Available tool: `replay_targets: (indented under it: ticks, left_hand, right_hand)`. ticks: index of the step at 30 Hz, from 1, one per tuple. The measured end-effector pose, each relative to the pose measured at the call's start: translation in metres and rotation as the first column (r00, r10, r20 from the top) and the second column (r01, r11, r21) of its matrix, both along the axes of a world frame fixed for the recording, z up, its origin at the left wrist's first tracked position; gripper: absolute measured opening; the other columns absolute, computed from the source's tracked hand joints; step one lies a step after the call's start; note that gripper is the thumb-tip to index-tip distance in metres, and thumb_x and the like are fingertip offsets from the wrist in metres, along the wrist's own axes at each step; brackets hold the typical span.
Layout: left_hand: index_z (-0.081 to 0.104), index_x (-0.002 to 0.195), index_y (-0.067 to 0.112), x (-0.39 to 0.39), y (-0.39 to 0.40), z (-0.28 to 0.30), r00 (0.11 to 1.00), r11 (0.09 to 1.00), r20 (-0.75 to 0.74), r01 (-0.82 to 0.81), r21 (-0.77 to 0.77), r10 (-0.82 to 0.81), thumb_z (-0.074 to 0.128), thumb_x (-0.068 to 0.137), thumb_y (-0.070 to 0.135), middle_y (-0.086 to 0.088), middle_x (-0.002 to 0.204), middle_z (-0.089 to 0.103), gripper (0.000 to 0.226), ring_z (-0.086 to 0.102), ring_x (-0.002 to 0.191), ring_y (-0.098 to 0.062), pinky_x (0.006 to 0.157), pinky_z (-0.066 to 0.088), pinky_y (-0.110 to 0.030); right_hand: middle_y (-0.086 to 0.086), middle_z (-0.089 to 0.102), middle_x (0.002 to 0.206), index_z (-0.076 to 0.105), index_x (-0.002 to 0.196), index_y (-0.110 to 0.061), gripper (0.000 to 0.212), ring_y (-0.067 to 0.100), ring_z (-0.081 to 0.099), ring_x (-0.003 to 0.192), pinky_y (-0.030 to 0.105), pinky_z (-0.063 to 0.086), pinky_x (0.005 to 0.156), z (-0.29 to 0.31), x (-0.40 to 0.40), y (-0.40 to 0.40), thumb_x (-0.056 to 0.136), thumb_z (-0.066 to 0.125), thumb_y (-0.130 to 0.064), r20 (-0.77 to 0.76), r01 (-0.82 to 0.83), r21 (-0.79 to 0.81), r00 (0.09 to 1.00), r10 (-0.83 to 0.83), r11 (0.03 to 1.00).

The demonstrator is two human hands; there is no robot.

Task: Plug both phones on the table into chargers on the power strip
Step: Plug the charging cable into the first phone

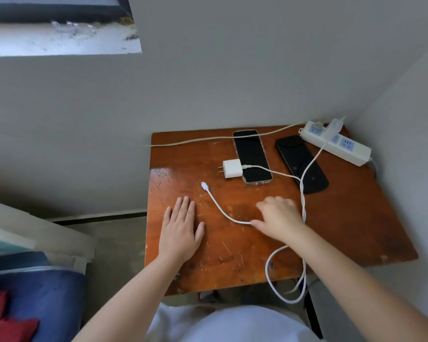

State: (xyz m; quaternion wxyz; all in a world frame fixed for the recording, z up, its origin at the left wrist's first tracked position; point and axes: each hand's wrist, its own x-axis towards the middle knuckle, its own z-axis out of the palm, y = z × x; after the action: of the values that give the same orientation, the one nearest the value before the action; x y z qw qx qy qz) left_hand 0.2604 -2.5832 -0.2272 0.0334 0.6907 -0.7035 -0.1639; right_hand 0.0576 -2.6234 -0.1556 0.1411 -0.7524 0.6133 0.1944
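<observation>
- The left hand (181, 230) lies flat on the surface (356, 218) at about 8 o'clock, fingers (183, 206) spread and holding nothing.
- The white cable (220, 208) runs from its loose connector tip (204, 185) near the centre to the right hand (277, 218) at about 5 o'clock. That hand is blurred; its thumb and fingers seem to pinch the cable, though I cannot tell how firmly.
- Risk: the cable's slack loops off the front edge at 6 o'clock, so a sharp pull could snag it or drag the charger brick (232, 169).
- Risk: that cable crosses both phones, and tugging it could shift them.
- Risk: the brick's prongs face away from the power strip (351, 151), so it needs turning first.
- Count: two phones, the clear-cased phone (252, 156) at 12 o'clock and the black phone (302, 164) at 1 o'clock; one loose brick; one strip at 2 o'clock, with one plug already in it.
</observation>
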Motion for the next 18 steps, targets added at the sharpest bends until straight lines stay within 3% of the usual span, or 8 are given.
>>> replay_targets:
  ticks: [3, 7, 10, 13, 16, 18]
  left_hand:
    - [0.012, 0.145, 0.013, 0.0, 0.001, 0.003, 0.999, 1.0, -0.027, -0.029, -0.006, 0.029, -0.009, 0.077, 0.053, -0.004, 0.156, 0.011, 0.082, 0.001, 0.144, -0.017, 0.109, -0.01, -0.028]
    - [0.02, 0.143, 0.008, 0.0, 0.002, 0.002, 0.995, 0.997, -0.062, -0.078, -0.027, 0.076, -0.011, 0.078, 0.044, -0.009, 0.154, 0.019, 0.08, 0.009, 0.144, -0.022, 0.109, -0.006, -0.028]
    - [0.019, 0.143, 0.008, 0.002, 0.001, 0.0, 0.997, 0.998, -0.048, -0.063, -0.019, 0.062, -0.01, 0.08, 0.042, -0.009, 0.154, 0.018, 0.078, 0.008, 0.144, -0.022, 0.11, -0.007, -0.028]
    - [0.022, 0.143, 0.009, 0.002, 0.001, 0.001, 0.997, 0.998, -0.042, -0.06, -0.003, 0.06, -0.011, 0.076, 0.046, -0.009, 0.153, 0.02, 0.083, 0.01, 0.144, -0.022, 0.11, -0.005, -0.029]
    - [0.028, 0.141, 0.008, -0.006, -0.01, 0.01, 0.997, 0.998, -0.054, -0.059, 0.006, 0.059, 0.014, 0.089, 0.046, -0.011, 0.152, 0.025, 0.066, 0.014, 0.143, -0.025, 0.114, 0.002, -0.036]
    - [0.02, 0.144, 0.012, -0.023, -0.035, 0.021, 0.998, 1.0, -0.063, -0.008, 0.017, 0.01, 0.028, 0.096, 0.04, -0.008, 0.155, 0.016, 0.056, 0.005, 0.144, -0.022, 0.117, 0.002, -0.036]
  right_hand:
    - [0.006, 0.052, 0.132, 0.048, 0.13, -0.013, 0.044, 0.023, 0.046, 0.122, 0.036, 0.038, 0.103, -0.017, 0.041, -0.002, 0.093, 0.048, -0.037, 0.239, -0.014, -0.045, 0.971, 0.024, 0.999]
    - [0.01, 0.059, 0.115, 0.059, 0.116, -0.008, 0.029, 0.024, 0.054, 0.107, 0.031, 0.044, 0.091, -0.033, 0.059, -0.009, 0.097, 0.043, -0.023, 0.336, 0.02, -0.118, 0.942, 0.02, 0.993]
    - [0.012, 0.061, 0.11, 0.063, 0.111, -0.004, 0.027, 0.024, 0.058, 0.101, 0.029, 0.049, 0.086, -0.032, 0.041, -0.012, 0.097, 0.042, -0.013, 0.428, 0.182, -0.083, 0.895, -0.129, 0.98]
    - [0.012, 0.059, 0.126, 0.056, 0.125, -0.006, 0.032, 0.025, 0.055, 0.115, 0.028, 0.046, 0.097, -0.02, 0.008, -0.01, 0.096, 0.043, -0.006, 0.527, 0.327, -0.022, 0.807, -0.267, 0.945]
    - [0.014, 0.059, 0.126, 0.056, 0.124, -0.004, 0.032, 0.023, 0.055, 0.115, 0.02, 0.044, 0.088, -0.005, -0.027, -0.008, 0.095, 0.042, -0.002, 0.603, 0.402, 0.012, 0.728, -0.328, 0.915]
    - [0.015, 0.061, 0.121, 0.058, 0.121, -0.002, 0.03, 0.023, 0.057, 0.109, 0.018, 0.041, 0.082, 0.004, -0.042, -0.009, 0.096, 0.04, -0.004, 0.625, 0.453, 0.04, 0.684, -0.376, 0.891]
